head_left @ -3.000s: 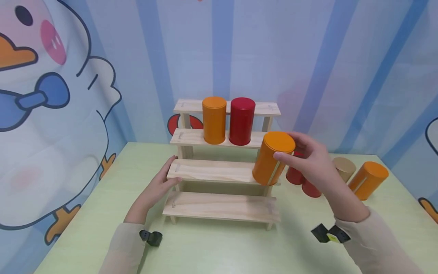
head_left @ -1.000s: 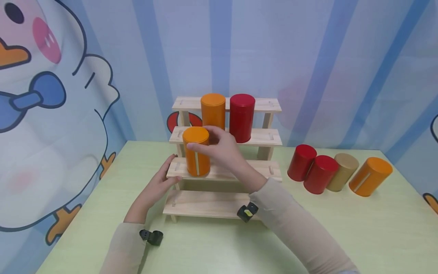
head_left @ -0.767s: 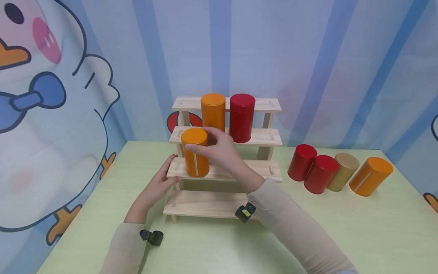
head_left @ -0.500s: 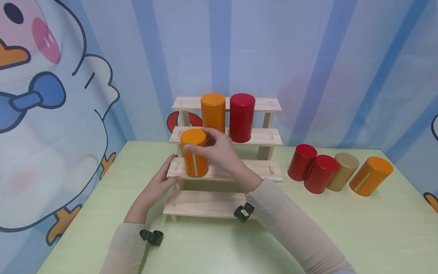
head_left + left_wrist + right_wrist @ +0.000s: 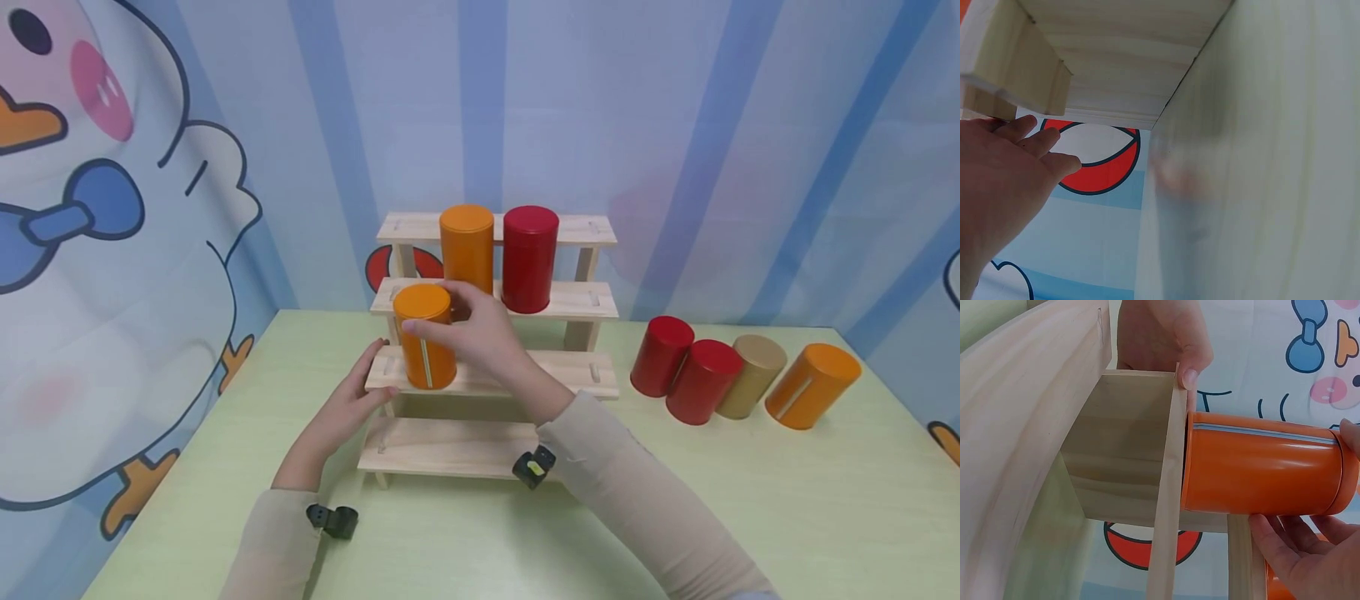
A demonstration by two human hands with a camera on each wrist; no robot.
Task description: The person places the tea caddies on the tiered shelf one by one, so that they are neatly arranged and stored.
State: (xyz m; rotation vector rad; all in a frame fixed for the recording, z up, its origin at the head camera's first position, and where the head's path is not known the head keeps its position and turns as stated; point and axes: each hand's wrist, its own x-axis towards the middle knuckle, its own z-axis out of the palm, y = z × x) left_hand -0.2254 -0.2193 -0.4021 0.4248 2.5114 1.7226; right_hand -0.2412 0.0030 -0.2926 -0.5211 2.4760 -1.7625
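An orange canister [image 5: 427, 342] with a pale stripe down its side stands upright at the left of the stepped wooden rack's [image 5: 547, 367] second tier from the bottom. My right hand [image 5: 487, 333] holds it near its lid, thumb in front and fingers behind. In the right wrist view, the canister's [image 5: 1260, 465] base meets the board. My left hand [image 5: 345, 412] grips the left end of that same tier, thumb on the front edge. The left wrist view shows its fingers [image 5: 1038, 140] by a wooden support under the boards.
One tier up stand another orange canister [image 5: 468, 250] and a red canister [image 5: 529, 258]. To the right, on the pale green table [image 5: 750, 517], are two red canisters [image 5: 701, 383], a gold canister [image 5: 752, 379] and an orange canister [image 5: 812, 387]. A striped cartoon backdrop [image 5: 585, 100] hangs behind.
My right hand has carried the orange canister from the rack's right side to the left end of the tier, then slid it slightly further left. The left hand has stayed put.
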